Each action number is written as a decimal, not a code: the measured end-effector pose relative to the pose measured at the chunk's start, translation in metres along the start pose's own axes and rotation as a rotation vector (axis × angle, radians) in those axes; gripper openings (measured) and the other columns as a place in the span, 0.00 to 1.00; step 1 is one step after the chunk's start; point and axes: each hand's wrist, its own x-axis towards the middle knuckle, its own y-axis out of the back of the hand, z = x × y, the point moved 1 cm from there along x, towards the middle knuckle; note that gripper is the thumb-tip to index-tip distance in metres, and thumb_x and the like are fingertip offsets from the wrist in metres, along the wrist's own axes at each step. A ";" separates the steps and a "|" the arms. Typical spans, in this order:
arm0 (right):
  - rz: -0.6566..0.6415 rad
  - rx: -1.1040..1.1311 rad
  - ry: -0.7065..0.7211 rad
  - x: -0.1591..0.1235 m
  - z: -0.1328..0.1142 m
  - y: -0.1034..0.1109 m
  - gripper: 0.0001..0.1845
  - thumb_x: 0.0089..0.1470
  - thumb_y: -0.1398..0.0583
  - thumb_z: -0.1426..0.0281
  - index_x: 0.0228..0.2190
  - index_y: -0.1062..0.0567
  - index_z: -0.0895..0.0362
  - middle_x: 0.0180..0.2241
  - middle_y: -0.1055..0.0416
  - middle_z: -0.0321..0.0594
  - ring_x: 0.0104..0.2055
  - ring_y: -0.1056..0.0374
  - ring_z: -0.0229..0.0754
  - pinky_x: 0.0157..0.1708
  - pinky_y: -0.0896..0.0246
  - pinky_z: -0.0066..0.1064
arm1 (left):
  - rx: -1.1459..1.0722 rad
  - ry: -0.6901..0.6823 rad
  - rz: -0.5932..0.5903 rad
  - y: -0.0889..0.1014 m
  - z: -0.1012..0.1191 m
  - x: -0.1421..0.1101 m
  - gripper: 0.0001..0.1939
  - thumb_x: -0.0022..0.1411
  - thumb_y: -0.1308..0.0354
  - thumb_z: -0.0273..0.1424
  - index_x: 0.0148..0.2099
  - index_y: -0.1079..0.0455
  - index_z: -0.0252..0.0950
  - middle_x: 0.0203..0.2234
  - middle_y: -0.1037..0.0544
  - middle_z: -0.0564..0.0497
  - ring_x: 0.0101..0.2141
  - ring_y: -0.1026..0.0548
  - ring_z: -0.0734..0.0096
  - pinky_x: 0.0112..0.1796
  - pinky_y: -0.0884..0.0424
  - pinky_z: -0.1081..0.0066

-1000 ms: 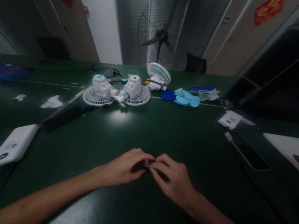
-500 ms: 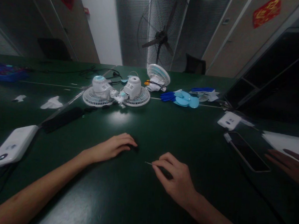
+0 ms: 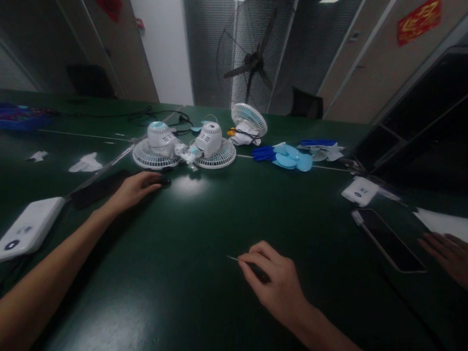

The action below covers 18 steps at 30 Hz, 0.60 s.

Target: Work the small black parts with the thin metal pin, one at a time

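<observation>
My right hand (image 3: 273,277) is closed in a pinch round a screwdriver (image 3: 233,258), whose thin metal shaft points left over the table. Its dark handle lies partly hidden in my palm. My left hand (image 3: 140,186) reaches out at the left, its fingers and thumb closed on a small dark object (image 3: 167,182) too dim to name. Behind and below that hand lies a long black pouch-like thing (image 3: 96,191), partly covered by the wrist. Just beyond the fingertips, two white fan heads (image 3: 160,141) rest grille-down on the green table (image 3: 186,290).
A third fan (image 3: 249,124) stands tilted at the back. Light-blue fan blades (image 3: 293,157) and blue gloves (image 3: 264,153) lie right of it. A phone (image 3: 389,241), a white device (image 3: 360,191) and another person's hand (image 3: 452,260) are at the right. A white power bank (image 3: 27,229) lies left.
My left hand has moved from the table's middle leftward and away from me, to the small dark object by the fans. My right hand stays in place with the screwdriver.
</observation>
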 end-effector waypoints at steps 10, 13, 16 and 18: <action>-0.025 -0.003 -0.003 -0.001 0.003 -0.001 0.10 0.70 0.42 0.70 0.44 0.19 0.55 0.40 0.26 0.42 0.33 0.28 0.38 0.31 0.31 0.29 | 0.097 0.120 -0.024 0.017 -0.002 -0.002 0.28 0.52 0.34 0.57 0.41 0.17 0.39 0.42 0.15 0.42 0.40 0.19 0.49 0.40 0.25 0.63; -0.031 -0.008 -0.004 -0.001 0.001 -0.001 0.11 0.71 0.42 0.69 0.43 0.19 0.55 0.39 0.26 0.41 0.33 0.28 0.38 0.30 0.31 0.28 | 0.051 0.113 0.020 0.013 0.007 -0.006 0.29 0.57 0.36 0.56 0.48 0.18 0.38 0.45 0.15 0.42 0.42 0.19 0.50 0.40 0.24 0.64; -0.030 -0.008 -0.004 -0.001 0.001 -0.001 0.11 0.71 0.42 0.69 0.43 0.19 0.55 0.39 0.26 0.41 0.33 0.28 0.38 0.29 0.31 0.27 | 0.025 0.120 0.134 0.002 0.018 -0.006 0.29 0.61 0.39 0.56 0.51 0.19 0.37 0.47 0.16 0.43 0.40 0.18 0.53 0.40 0.25 0.65; -0.032 0.000 -0.003 -0.001 0.002 -0.001 0.10 0.71 0.42 0.69 0.44 0.19 0.55 0.39 0.26 0.41 0.33 0.28 0.38 0.29 0.31 0.27 | 0.024 0.122 0.170 -0.007 0.026 -0.005 0.29 0.61 0.38 0.55 0.51 0.19 0.37 0.46 0.15 0.43 0.39 0.18 0.53 0.39 0.25 0.66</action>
